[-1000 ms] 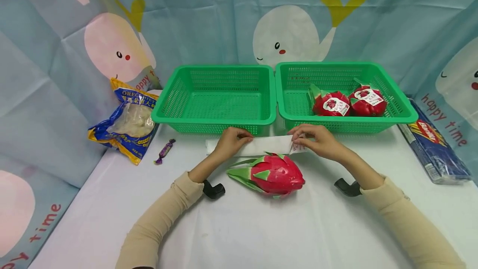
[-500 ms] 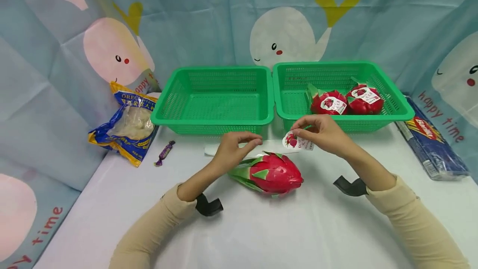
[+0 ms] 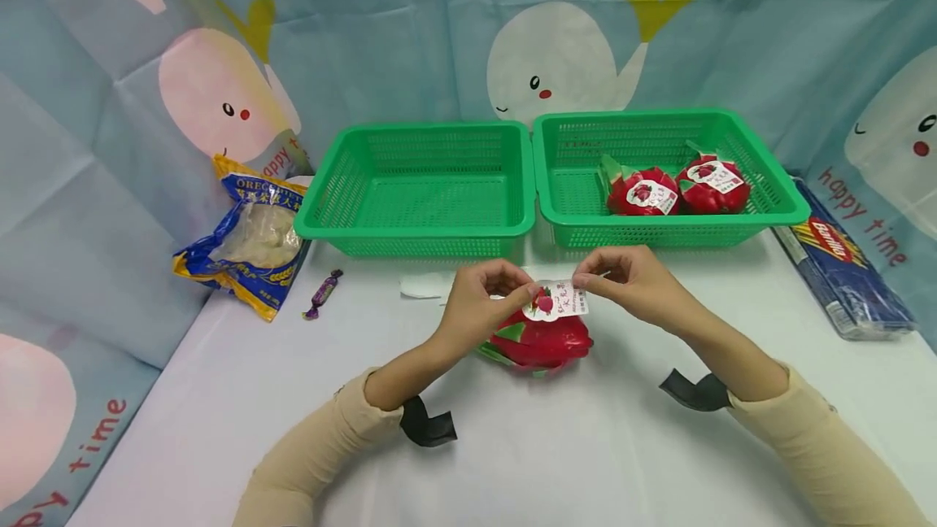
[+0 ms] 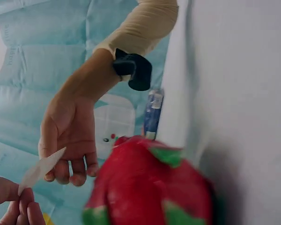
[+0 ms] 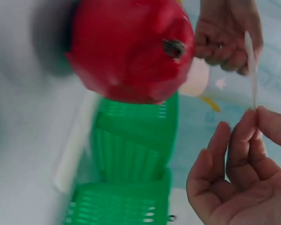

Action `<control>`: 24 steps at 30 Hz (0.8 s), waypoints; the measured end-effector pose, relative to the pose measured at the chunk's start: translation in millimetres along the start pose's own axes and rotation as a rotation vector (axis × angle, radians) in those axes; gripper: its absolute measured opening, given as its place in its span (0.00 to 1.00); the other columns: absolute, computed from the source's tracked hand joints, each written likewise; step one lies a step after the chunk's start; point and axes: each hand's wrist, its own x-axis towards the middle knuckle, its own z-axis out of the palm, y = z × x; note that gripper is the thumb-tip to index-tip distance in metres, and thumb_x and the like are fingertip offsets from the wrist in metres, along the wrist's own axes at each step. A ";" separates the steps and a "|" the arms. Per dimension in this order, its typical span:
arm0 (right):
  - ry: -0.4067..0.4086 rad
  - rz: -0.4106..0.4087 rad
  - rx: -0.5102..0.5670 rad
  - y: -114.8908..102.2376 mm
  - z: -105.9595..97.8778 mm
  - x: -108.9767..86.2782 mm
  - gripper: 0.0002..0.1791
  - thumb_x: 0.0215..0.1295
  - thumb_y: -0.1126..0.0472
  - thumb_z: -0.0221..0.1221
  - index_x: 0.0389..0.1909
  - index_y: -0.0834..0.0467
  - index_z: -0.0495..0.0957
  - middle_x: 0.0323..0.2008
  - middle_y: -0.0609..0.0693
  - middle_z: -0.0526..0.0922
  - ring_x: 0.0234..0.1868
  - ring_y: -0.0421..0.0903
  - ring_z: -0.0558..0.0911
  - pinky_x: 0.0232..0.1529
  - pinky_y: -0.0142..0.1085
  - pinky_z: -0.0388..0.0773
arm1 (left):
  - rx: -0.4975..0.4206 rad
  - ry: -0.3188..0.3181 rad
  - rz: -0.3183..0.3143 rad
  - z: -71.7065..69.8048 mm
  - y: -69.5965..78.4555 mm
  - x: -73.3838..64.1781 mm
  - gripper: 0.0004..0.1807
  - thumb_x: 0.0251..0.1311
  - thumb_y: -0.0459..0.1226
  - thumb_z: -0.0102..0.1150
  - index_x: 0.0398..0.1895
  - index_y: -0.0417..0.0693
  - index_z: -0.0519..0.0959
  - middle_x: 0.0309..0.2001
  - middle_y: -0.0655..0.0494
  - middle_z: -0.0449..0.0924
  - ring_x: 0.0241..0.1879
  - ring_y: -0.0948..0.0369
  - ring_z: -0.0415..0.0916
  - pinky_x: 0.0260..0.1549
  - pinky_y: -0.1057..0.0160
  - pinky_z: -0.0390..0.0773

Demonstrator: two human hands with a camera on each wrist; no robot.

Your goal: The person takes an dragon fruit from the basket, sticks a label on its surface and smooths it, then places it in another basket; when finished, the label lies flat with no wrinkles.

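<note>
A white label sticker (image 3: 556,300) printed with a red fruit is stretched between both hands, above a red dragon fruit (image 3: 545,341) with green scales. My left hand (image 3: 483,299) pinches the sticker's left edge between thumb and fingers. At its right edge, my right hand (image 3: 629,283) pinches it the same way. Both wrist views show the sticker (image 4: 40,172) edge-on, apart from the dragon fruit (image 5: 131,51). Behind the fruit lies a white paper strip (image 3: 420,285) on the table, largely hidden by the left hand and the sticker.
Two green baskets stand at the back: the left basket (image 3: 413,232), and the right basket (image 3: 673,219) with two labelled dragon fruits (image 3: 644,192). A blue pasta bag (image 3: 252,234) and a purple candy (image 3: 322,294) lie left. Blue pasta packs (image 3: 852,263) lie right.
The right hand has peeled the sticker off the white strip and brought it over the dragon fruit. The left hand has let go of the strip and taken the sticker's left edge.
</note>
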 end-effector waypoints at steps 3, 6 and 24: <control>-0.070 0.032 0.006 10.2 0.4 -4.1 0.07 0.62 0.58 0.58 0.32 0.59 0.79 0.30 0.50 0.79 0.33 0.40 0.78 0.38 0.32 0.78 | 0.052 -0.010 -0.008 7.0 -10.2 -9.7 0.04 0.53 0.34 0.62 0.27 0.42 0.80 0.26 0.49 0.83 0.22 0.67 0.75 0.23 0.69 0.77; -0.131 0.011 -0.011 17.3 3.6 -2.8 0.06 0.63 0.61 0.57 0.30 0.60 0.77 0.28 0.50 0.78 0.32 0.41 0.76 0.36 0.31 0.76 | 0.145 -0.022 -0.017 13.9 -12.6 -17.3 0.04 0.52 0.35 0.63 0.23 0.44 0.79 0.21 0.56 0.80 0.19 0.69 0.71 0.18 0.72 0.72; -0.039 0.039 0.001 45.1 24.7 -8.7 0.06 0.64 0.65 0.54 0.37 0.64 0.68 0.33 0.56 0.76 0.35 0.49 0.80 0.32 0.35 0.82 | 0.717 0.094 0.293 16.4 -24.9 -12.4 0.02 0.47 0.33 0.57 0.24 0.48 0.74 0.14 0.63 0.68 0.15 0.70 0.61 0.14 0.75 0.60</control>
